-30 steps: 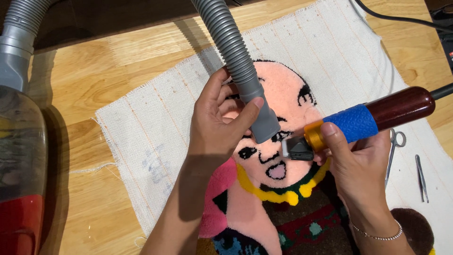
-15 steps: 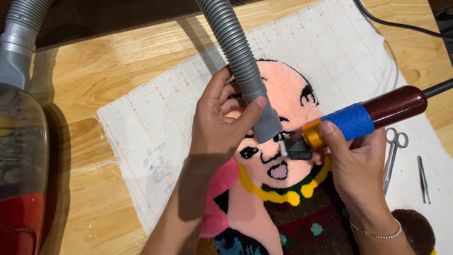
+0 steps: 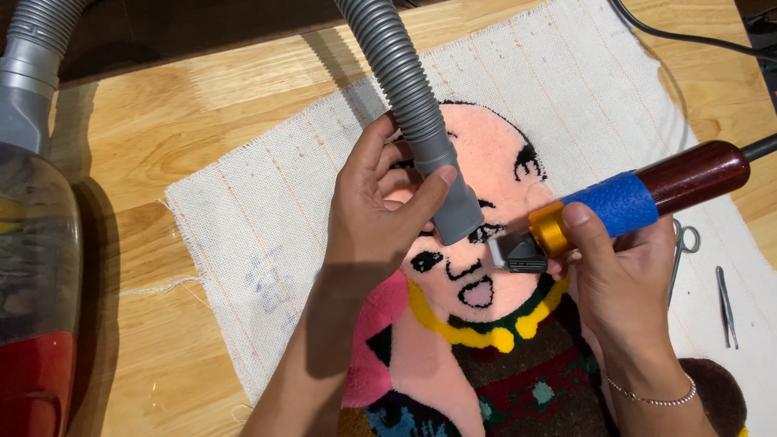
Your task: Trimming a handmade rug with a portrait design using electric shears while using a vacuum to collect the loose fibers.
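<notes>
Head view looks straight down at my hands over a tufted rug [image 3: 473, 324] lying on the wooden tabletop [image 3: 146, 113]. My left hand [image 3: 376, 214] is wrapped around the grey vacuum hose [image 3: 401, 81] just above its nozzle [image 3: 455, 212], thumb along one side and fingers curled behind it; the nozzle's mouth sits on the peach pile of a cartoon face, right at the black eye stitching. My right hand [image 3: 619, 275] is closed on a rug trimmer [image 3: 623, 202], thumb pressed on the blue textured grip, with a gold collar ahead of it and a dark red-brown body behind. The trimmer's grey cutting head [image 3: 518, 252] touches the pile just beside the nozzle, above the open black-and-pink mouth. A thin bracelet [image 3: 651, 398] circles my right wrist.

The rug is worked on white backing cloth [image 3: 267, 218] with faint orange guide lines and a pale blue smudge of marking near its left edge. Below the face runs a yellow and green collar, then pink, brown and red areas. To the right, on the cloth, lie small scissors [image 3: 680, 251], partly hidden by my right hand, and tweezers [image 3: 725, 306] just beyond them. At the far left stands the vacuum canister [image 3: 36, 267], clear above and red below, with the hose rising from its grey top. A black cable [image 3: 688, 36] crosses the upper right corner.
</notes>
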